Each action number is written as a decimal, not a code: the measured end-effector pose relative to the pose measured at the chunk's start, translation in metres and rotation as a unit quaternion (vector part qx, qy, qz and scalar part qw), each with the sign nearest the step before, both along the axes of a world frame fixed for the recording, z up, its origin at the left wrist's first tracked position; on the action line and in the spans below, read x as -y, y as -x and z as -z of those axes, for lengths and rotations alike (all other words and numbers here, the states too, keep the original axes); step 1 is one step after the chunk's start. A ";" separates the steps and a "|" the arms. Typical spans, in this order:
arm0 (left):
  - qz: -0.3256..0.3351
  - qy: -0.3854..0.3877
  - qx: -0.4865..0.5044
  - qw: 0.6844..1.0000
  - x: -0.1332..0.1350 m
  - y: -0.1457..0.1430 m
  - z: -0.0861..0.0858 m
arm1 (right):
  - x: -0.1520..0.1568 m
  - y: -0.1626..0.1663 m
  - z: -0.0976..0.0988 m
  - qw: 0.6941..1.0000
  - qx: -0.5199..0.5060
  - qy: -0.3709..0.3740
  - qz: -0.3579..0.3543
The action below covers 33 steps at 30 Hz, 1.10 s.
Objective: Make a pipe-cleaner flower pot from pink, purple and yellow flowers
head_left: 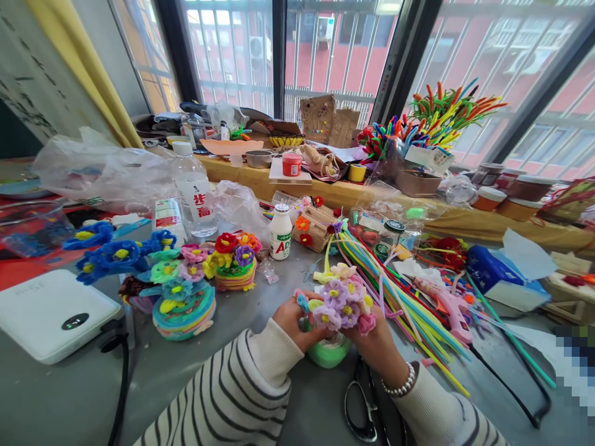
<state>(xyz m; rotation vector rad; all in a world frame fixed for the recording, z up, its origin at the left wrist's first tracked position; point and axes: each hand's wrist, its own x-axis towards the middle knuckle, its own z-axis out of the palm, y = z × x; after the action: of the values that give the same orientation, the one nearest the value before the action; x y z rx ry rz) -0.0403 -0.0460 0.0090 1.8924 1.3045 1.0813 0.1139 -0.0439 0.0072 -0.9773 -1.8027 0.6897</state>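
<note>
Between my hands is a small pot of pipe-cleaner flowers (339,303), with lilac, pink and cream blooms above a light green base (329,354). From the left side, my left hand (297,322) curls round it, thumb at the front under the blooms. My right hand (377,347) closes on the opposite side, with its fingers partly hidden behind the flowers. Just below the right hand lies a black item with an oval loop (357,402), perhaps glasses or scissors. Loose coloured pipe cleaners (409,303) spread to the right of the pot.
On the left stand finished flower pots (185,313), a white power bank (58,316) with a black cable, and a water bottle (194,192). A small white bottle (281,232) is ahead. A pink glue gun (453,313) and blue tissue pack (499,279) lie right. Behind runs a cluttered ledge (242,176).
</note>
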 end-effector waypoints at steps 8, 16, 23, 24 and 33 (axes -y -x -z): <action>-0.013 -0.022 0.010 1.000 -0.005 -0.003 0.008 | 0.000 0.003 -0.001 0.999 -0.028 0.026 0.001; -0.020 -0.036 0.019 0.999 -0.008 -0.005 0.016 | -0.001 0.003 0.007 0.999 -0.024 0.020 0.021; -0.010 0.055 0.077 0.995 -0.009 -0.008 0.016 | 0.000 0.004 0.005 0.999 -0.023 0.020 0.026; -0.009 0.062 0.077 0.995 -0.009 -0.007 0.016 | 0.001 0.005 0.004 0.999 -0.021 0.020 0.027; -0.023 0.084 0.077 0.993 -0.006 -0.009 0.010 | 0.002 0.004 0.003 1.000 -0.018 -0.004 0.018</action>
<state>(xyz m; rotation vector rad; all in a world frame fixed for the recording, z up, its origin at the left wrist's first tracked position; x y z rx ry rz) -0.0312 -0.0398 -0.0012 1.6309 1.3134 1.0831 0.1098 -0.0462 0.0040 -0.9844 -1.7515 0.6716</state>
